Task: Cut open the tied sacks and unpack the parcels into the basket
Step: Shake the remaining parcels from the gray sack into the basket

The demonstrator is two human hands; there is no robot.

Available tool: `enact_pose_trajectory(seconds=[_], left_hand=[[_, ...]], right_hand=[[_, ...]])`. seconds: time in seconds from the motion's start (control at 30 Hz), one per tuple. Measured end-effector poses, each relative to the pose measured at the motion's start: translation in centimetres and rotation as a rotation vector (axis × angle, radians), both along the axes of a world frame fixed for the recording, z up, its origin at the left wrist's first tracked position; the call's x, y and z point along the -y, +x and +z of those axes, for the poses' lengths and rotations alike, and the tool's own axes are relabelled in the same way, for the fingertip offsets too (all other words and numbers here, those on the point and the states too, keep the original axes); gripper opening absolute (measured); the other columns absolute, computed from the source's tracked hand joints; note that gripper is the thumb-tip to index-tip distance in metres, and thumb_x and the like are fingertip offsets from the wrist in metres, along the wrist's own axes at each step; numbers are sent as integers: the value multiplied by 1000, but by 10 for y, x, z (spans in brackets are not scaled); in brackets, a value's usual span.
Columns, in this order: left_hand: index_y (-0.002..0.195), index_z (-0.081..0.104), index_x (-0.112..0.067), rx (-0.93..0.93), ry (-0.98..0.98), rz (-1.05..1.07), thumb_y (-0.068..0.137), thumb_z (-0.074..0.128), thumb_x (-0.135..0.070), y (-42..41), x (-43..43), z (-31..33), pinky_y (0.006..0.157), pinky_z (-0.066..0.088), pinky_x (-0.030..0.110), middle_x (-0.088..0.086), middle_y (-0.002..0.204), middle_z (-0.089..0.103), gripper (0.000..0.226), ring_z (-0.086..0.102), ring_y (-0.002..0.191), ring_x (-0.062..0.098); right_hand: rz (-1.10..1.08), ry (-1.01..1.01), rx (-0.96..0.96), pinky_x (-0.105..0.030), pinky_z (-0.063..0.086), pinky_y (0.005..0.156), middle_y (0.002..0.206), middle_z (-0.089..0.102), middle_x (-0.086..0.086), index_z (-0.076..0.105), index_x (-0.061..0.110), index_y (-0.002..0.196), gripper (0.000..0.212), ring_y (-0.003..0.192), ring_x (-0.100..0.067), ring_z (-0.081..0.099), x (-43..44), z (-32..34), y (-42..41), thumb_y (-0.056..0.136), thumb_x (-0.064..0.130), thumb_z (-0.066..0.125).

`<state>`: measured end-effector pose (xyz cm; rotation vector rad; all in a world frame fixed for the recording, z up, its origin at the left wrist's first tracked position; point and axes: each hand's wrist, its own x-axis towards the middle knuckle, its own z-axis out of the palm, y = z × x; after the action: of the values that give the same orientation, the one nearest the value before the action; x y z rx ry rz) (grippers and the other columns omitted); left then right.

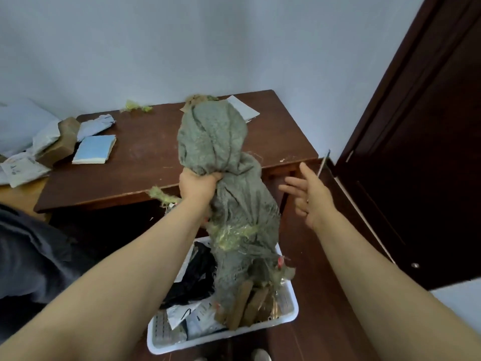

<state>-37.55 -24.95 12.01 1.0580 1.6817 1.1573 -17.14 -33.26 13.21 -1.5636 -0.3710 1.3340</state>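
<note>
My left hand [198, 186] grips a grey-green woven sack [229, 178] around its middle and holds it upside down over a white plastic basket [291, 312] on the floor. The sack's frayed open mouth hangs inside the basket, and brown cardboard parcels [247, 303] poke out of it. A black bag [197, 274] and white mailer parcels [192, 319] lie in the basket. My right hand [309, 196] hovers to the right of the sack with fingers spread, holding nothing.
A brown wooden table [145, 157] stands behind the sack, carrying a blue packet [93, 149], a brown parcel [62, 142], white mailers [20, 168] and green twine scraps [135, 106]. A dark wooden door [416, 152] fills the right side. Dark cloth [31, 256] lies at left.
</note>
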Motion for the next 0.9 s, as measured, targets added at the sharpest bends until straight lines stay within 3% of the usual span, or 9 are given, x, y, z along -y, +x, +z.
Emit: enact_pose_trajectory(seconds=[0.17, 0.27, 0.37, 0.47, 0.53, 0.57, 0.63, 0.8, 0.9], left_hand=[[116, 60, -11, 282, -120, 60, 64, 82, -11, 23, 11, 3, 87, 55, 47, 7, 110, 66, 57, 64, 99, 29], [113, 60, -8, 427, -143, 41, 68, 79, -3, 29, 21, 8, 84, 56, 48, 11, 110, 66, 49, 65, 96, 31], [103, 57, -6, 576, -245, 62, 73, 77, -1, 26, 36, 9, 76, 58, 48, 12, 100, 66, 37, 66, 84, 30], [110, 60, -3, 686, -470, -111, 75, 76, -10, 13, 46, 10, 67, 59, 48, 15, 98, 70, 39, 70, 83, 32], [118, 64, -6, 688, -598, -292, 78, 72, -20, 1, 49, 9, 72, 58, 50, 18, 107, 70, 43, 69, 93, 36], [116, 66, -6, 654, -647, -335, 81, 70, -24, -6, 51, 6, 75, 57, 48, 18, 109, 70, 40, 68, 98, 35], [113, 68, -7, 629, -694, -415, 80, 70, -30, -18, 55, -1, 75, 56, 45, 17, 111, 69, 40, 67, 100, 35], [115, 58, -13, 348, -527, -365, 80, 74, -35, -51, 52, -1, 67, 54, 35, 7, 108, 66, 44, 63, 94, 26], [131, 41, -14, 264, -394, -240, 68, 84, -28, -86, 43, 1, 73, 52, 38, 3, 122, 56, 77, 59, 103, 26]], right_hand=[[-133, -329, 42, -39, 56, 71, 101, 65, -24, 59, 4, 120, 70, 88, -37, 66, 72, -36, -15, 77, 57, 68], [-101, -226, -215, -16, 31, 31, 52, 58, -6, 61, 15, 80, 51, 36, -13, 46, 91, -39, -33, 66, 63, 68], [-87, 27, -497, -12, 14, 28, 32, 40, 5, 51, 20, 47, 47, 21, -5, 25, 85, -40, -56, 68, 61, 58], [-28, 114, -553, -15, 29, 33, 41, 51, 2, 64, 16, 48, 51, 28, -6, 37, 68, -32, -81, 72, 60, 59], [-48, 153, -546, -28, 55, 70, 82, 73, -10, 76, 9, 85, 52, 68, -19, 68, 56, -27, -98, 60, 55, 77], [-76, 155, -529, -39, 53, 89, 102, 72, -15, 71, 6, 106, 69, 90, -27, 69, 51, -26, -104, 53, 49, 86], [-168, 121, -396, -46, 54, 84, 108, 69, -18, 61, 1, 121, 76, 95, -34, 68, 42, -20, -113, 57, 28, 91], [-311, 112, 71, -34, 55, 73, 104, 69, -12, 61, 2, 117, 48, 86, -26, 68, 29, -11, -127, 72, -1, 77], [-235, 135, 309, -26, 52, 58, 87, 67, -8, 64, 6, 95, 26, 73, -20, 63, 31, 3, -126, 73, -4, 74]])
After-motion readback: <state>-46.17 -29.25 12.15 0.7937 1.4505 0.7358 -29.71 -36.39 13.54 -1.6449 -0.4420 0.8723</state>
